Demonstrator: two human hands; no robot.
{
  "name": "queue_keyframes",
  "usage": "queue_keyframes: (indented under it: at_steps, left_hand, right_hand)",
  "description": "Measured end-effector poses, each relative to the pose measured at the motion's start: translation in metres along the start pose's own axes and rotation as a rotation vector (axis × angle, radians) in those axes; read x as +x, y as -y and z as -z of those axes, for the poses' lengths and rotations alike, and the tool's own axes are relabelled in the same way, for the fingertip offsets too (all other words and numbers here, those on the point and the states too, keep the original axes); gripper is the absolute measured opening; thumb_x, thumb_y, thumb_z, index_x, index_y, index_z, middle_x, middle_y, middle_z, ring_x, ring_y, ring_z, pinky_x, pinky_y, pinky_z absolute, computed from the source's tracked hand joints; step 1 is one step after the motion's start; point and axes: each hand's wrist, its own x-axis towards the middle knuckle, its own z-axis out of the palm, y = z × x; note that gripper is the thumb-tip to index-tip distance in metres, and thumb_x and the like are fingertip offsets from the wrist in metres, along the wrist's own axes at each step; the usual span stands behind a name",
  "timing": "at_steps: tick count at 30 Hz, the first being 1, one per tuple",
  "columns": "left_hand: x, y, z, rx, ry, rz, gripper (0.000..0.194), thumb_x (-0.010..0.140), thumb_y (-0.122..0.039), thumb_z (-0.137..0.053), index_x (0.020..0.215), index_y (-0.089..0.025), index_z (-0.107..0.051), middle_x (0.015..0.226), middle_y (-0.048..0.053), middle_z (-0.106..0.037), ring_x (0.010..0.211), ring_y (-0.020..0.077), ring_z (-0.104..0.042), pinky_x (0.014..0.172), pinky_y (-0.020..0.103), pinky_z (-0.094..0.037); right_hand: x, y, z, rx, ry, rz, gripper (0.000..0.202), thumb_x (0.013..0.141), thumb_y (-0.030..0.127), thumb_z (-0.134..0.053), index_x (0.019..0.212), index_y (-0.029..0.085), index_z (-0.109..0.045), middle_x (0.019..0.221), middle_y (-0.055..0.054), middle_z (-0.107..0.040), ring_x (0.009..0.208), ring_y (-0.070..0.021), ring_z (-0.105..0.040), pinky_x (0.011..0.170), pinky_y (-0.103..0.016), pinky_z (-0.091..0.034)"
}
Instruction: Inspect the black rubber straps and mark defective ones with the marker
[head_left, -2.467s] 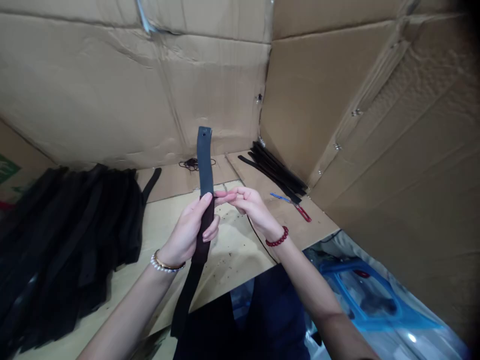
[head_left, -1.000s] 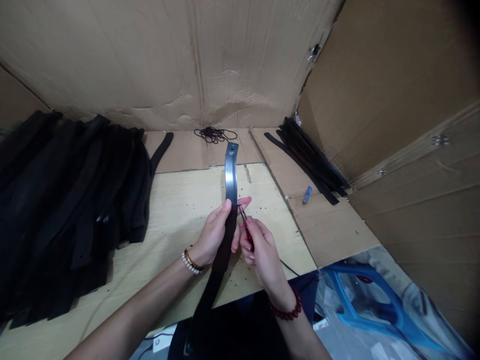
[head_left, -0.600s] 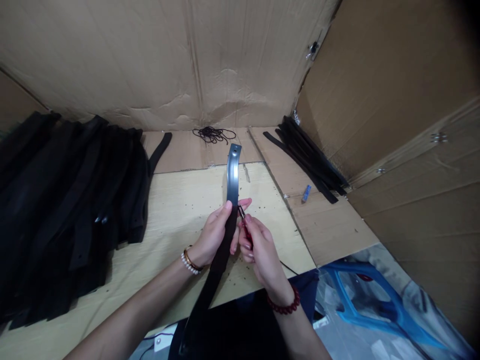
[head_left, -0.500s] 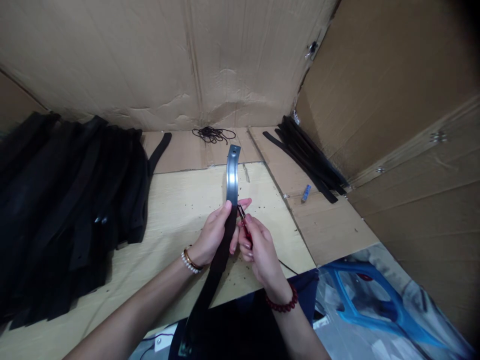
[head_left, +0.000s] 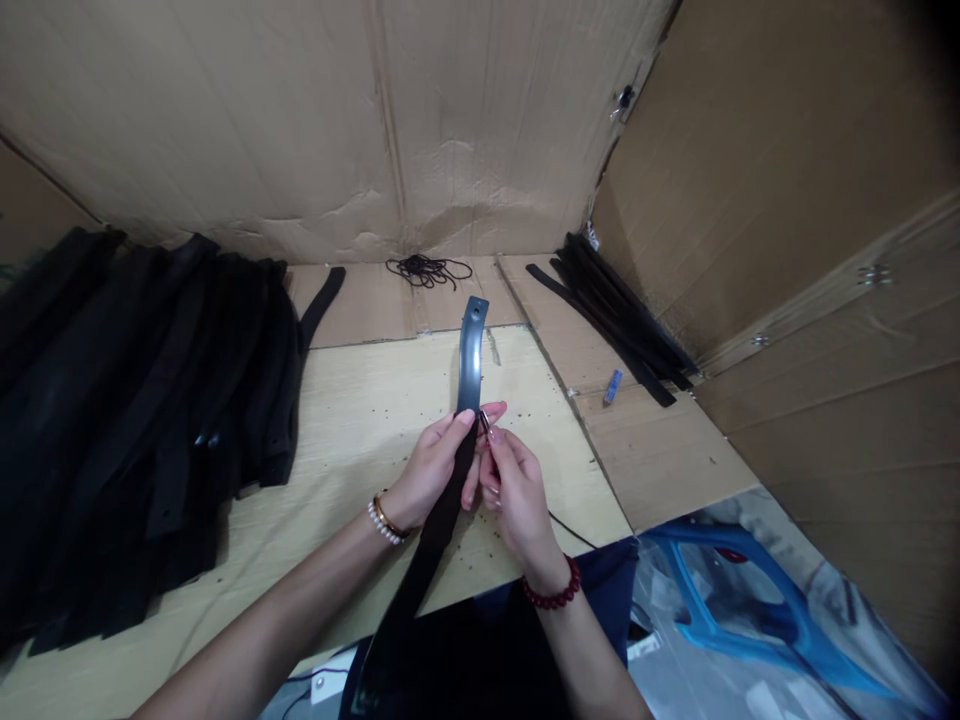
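Observation:
A curved metal strip (head_left: 471,350) stands out of a long black sleeve (head_left: 439,530), which runs down toward my lap. My left hand (head_left: 435,465) grips the strip where metal meets the sleeve, thumb on top and fingers behind. My right hand (head_left: 517,490) is closed around a small pointed tool (head_left: 484,422), whose tips are at the right edge of the sleeve. Most of the tool is hidden in my fingers. The bare end of the strip has a small hole.
Many black sleeves (head_left: 187,380) lie heaped at the left. Tangled black cord (head_left: 424,270) lies at the back. More black strips (head_left: 607,310) and a small blue object (head_left: 613,387) are at the right. Cardboard walls (head_left: 480,120) enclose the table. A blue frame (head_left: 705,630) is lower right.
The metal strip has shifted slightly right and down with my left hand. My right hand has turned a little, and less of the tool shows between its fingers.

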Motion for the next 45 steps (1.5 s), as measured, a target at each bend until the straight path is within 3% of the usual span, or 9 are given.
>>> queue_keyframes:
  at_steps: [11,21,34,45]
  left_hand:
    - [-0.002,-0.001,0.0,0.01,0.007,0.014,0.064,0.1,-0.047,-0.039,0.147,-0.004,-0.046,0.043,-0.002,-0.058,0.029,0.0116,-0.048,0.035,0.021,-0.044]
    - [0.002,0.012,0.006,-0.029,-0.006,0.014,0.065,0.1,-0.049,-0.041,0.15,-0.008,-0.043,0.046,-0.001,-0.061,0.031,0.0123,-0.051,0.034,0.022,-0.047]
    - [0.005,0.017,0.007,-0.019,0.019,0.026,0.064,0.1,-0.047,-0.038,0.149,-0.004,-0.044,0.049,0.001,-0.065,0.03,0.0123,-0.05,0.036,0.023,-0.047]
    - [0.004,0.011,0.006,-0.014,0.02,0.017,0.062,0.101,-0.043,-0.036,0.148,-0.002,-0.044,0.051,0.003,-0.066,0.03,0.011,-0.05,0.035,0.021,-0.046]
  right_hand:
    - [-0.004,-0.002,-0.003,0.084,-0.029,0.008,0.038,0.087,0.054,-0.066,0.078,0.018,-0.058,0.042,0.012,-0.036,0.03,-0.0027,-0.034,0.033,-0.015,-0.018]
    - [-0.003,0.002,-0.011,0.036,-0.12,-0.048,0.049,0.077,0.064,-0.07,0.07,0.019,-0.051,0.039,0.013,-0.035,0.028,-0.0029,-0.033,0.03,-0.014,-0.018]
    - [-0.004,-0.001,-0.004,0.045,-0.104,-0.093,0.054,0.083,0.06,-0.067,0.06,0.019,-0.041,0.039,0.012,-0.034,0.029,-0.0016,-0.029,0.032,-0.016,-0.015]
    - [-0.002,0.0,-0.002,-0.043,-0.09,-0.112,0.055,0.085,0.063,-0.062,0.058,0.019,-0.042,0.039,0.011,-0.033,0.03,-0.0023,-0.029,0.033,-0.016,-0.016]
